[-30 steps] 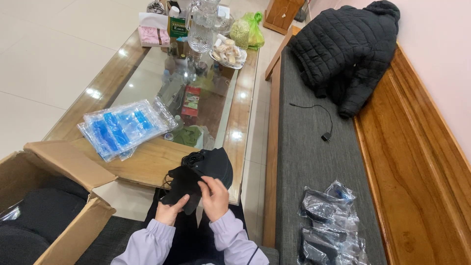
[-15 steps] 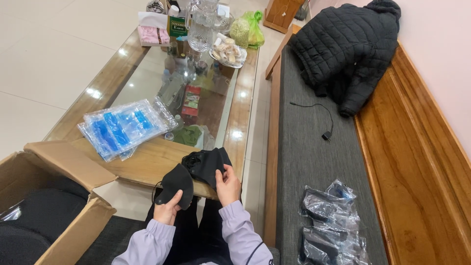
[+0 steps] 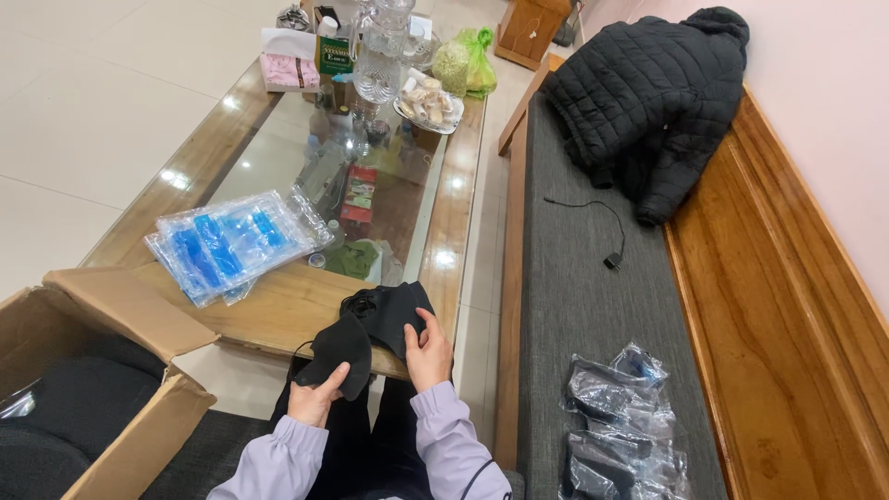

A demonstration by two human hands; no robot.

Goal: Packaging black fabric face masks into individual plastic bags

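Masks parted since earlier: left hand (image 3: 313,400) grips one black mask (image 3: 338,352), right hand (image 3: 428,350) clasps other mask (image 3: 394,313); fingertips hidden.

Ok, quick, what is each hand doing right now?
Left hand: closed on a single black mask, pulled apart from the rest.
Right hand: gripping the stack of black masks at the table edge.

Black masks (image 3: 370,329) in both hands looked like soft matt cloth. Table (image 3: 278,310) had a glossy varnished wood frame and a reflective glass top. Packets (image 3: 231,243) were shiny clear plastic. Box (image 3: 111,370) was dull brown cardboard. Jacket (image 3: 648,102) was quilted, slight sheen. Bench cushion (image 3: 574,306) was matt grey weave.
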